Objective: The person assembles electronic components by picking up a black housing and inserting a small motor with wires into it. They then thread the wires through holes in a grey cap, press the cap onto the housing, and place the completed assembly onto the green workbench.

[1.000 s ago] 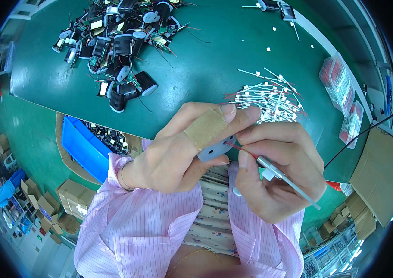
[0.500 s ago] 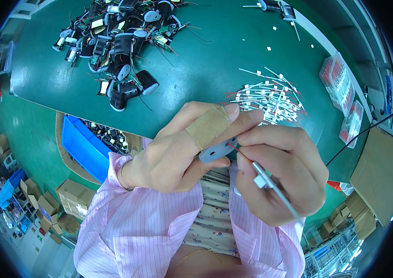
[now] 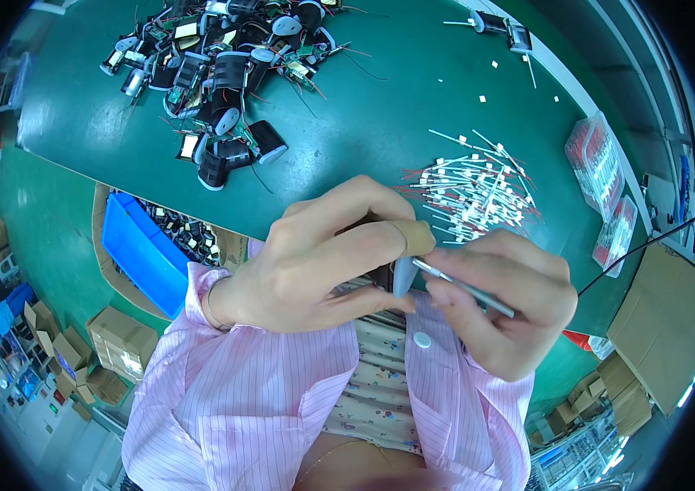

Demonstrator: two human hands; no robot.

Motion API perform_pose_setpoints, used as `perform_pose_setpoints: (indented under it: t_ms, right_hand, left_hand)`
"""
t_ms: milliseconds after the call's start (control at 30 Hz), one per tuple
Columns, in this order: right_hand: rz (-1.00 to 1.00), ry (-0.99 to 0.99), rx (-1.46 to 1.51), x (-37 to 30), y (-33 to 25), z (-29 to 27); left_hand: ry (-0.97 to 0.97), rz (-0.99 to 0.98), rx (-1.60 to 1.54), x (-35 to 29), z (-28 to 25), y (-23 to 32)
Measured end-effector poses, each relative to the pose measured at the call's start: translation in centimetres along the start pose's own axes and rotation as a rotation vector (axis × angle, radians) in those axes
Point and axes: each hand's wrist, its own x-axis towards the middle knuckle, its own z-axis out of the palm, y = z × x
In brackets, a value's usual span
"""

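Note:
My left hand [image 3: 315, 258] is closed around a dark part with a pale grey end cap [image 3: 404, 277]; most of the part is hidden by my fingers. A tan adhesive strip wraps one finger of that hand. My right hand [image 3: 507, 299] pinches a slim silver metal rod-shaped tool [image 3: 466, 288], its tip close to the edge of the grey cap. Whether the tip touches the cap I cannot tell. Beyond my hands lies a loose heap of thin white-and-red wire leads [image 3: 482, 192] with small white connectors.
A pile of black cylindrical units [image 3: 229, 82] with grey caps and wires covers the far left of the green table [image 3: 347, 90]. Clear plastic boxes [image 3: 595, 164] of leads stand at right. By the table's left edge, a carton holds a blue tray [image 3: 141, 254] and small parts.
My left hand has turned the grey cap from showing its holed face to nearly edge-on. The tool has tilted flatter, and the red wire and white connector by it no longer show.

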Motion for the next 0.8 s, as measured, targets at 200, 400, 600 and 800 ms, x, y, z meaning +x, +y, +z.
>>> perform_pose_setpoints:
  t_ms: [200, 400, 600, 800]
  right_hand:
    - [0.137, 0.084, -0.230, -0.4, 0.4, 0.6]
    - [-0.019, -0.075, -0.117, -0.1, 2.0, -0.2]
    - [-0.127, 0.146, -0.535, -1.2, 0.8, 2.7]
    - [-0.121, 0.100, -0.542, -1.1, 1.4, 2.6]
  left_hand:
    - [0.089, -0.145, -0.184, -0.6, 0.2, -0.4]
    - [0.032, -0.298, -0.376, -1.0, 0.1, -0.7]
    - [0.159, -0.202, 0.022, -0.8, 0.9, 0.4]
    - [0.201, -0.001, -0.018, -0.4, 1.4, -1.0]
